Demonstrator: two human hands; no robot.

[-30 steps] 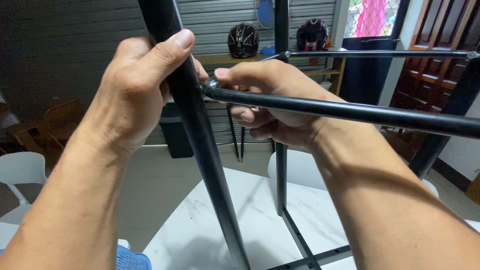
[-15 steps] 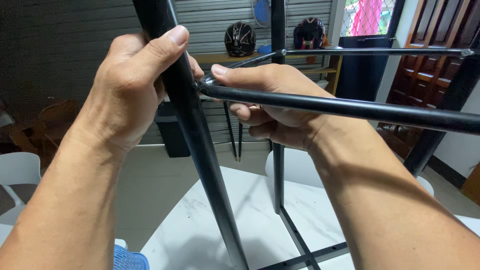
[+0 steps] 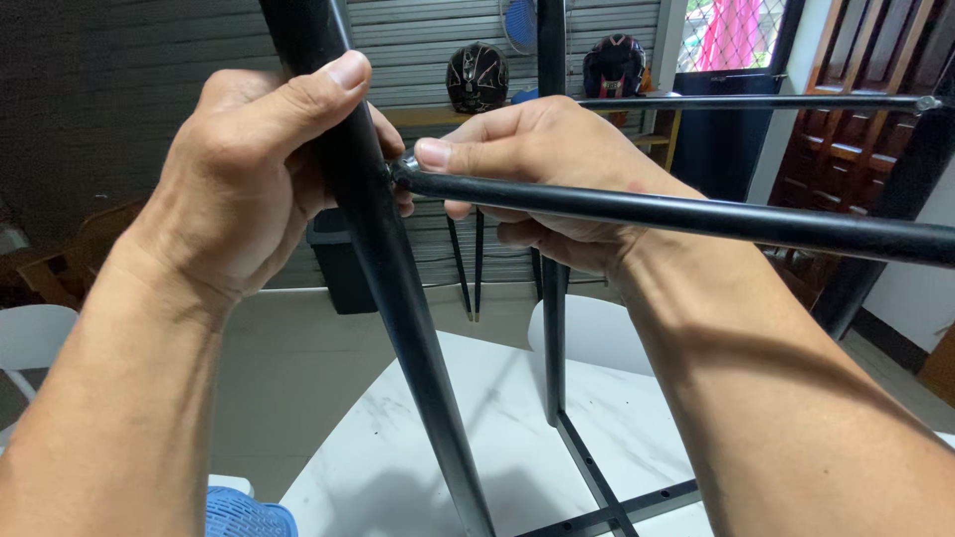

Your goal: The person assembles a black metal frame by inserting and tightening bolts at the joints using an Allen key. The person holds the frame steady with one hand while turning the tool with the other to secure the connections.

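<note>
Currently the left hand [image 3: 249, 169] is wrapping around a thick black upright tube [image 3: 388, 268], which is running from the top edge of the frame, left of centre, down to the bottom centre. Its grip is pressed closed on the tube, thumb lying across the front near the top, fingers curling behind.

Right hand [image 3: 542, 174] is closing around the end of a thinner black crossbar [image 3: 696, 214], which is stretching from frame centre out to the right edge, sloping slightly down. That grip is pinching the bar end, thumb on top, fingers curled underneath. The bar end is touching the upright tube just right of the left thumb; a small shiny fitting is showing at that joint, too small to make out.

Below, a white marble-pattern tabletop [image 3: 398, 447] is filling the lower centre. A second black upright [image 3: 553, 298] is standing on it behind the hands, joined to flat black base bars [image 3: 617, 502] with holes, lying on the tabletop at bottom centre-right. Another thin black bar [image 3: 756, 101] is running level across the upper right.

Background, top centre: two dark helmets [image 3: 477, 78] are sitting on a shelf in front of a grey shutter. A white chair [image 3: 35, 338] is showing at the left edge, and a blue mesh item [image 3: 244, 512] is showing at the bottom left.
</note>
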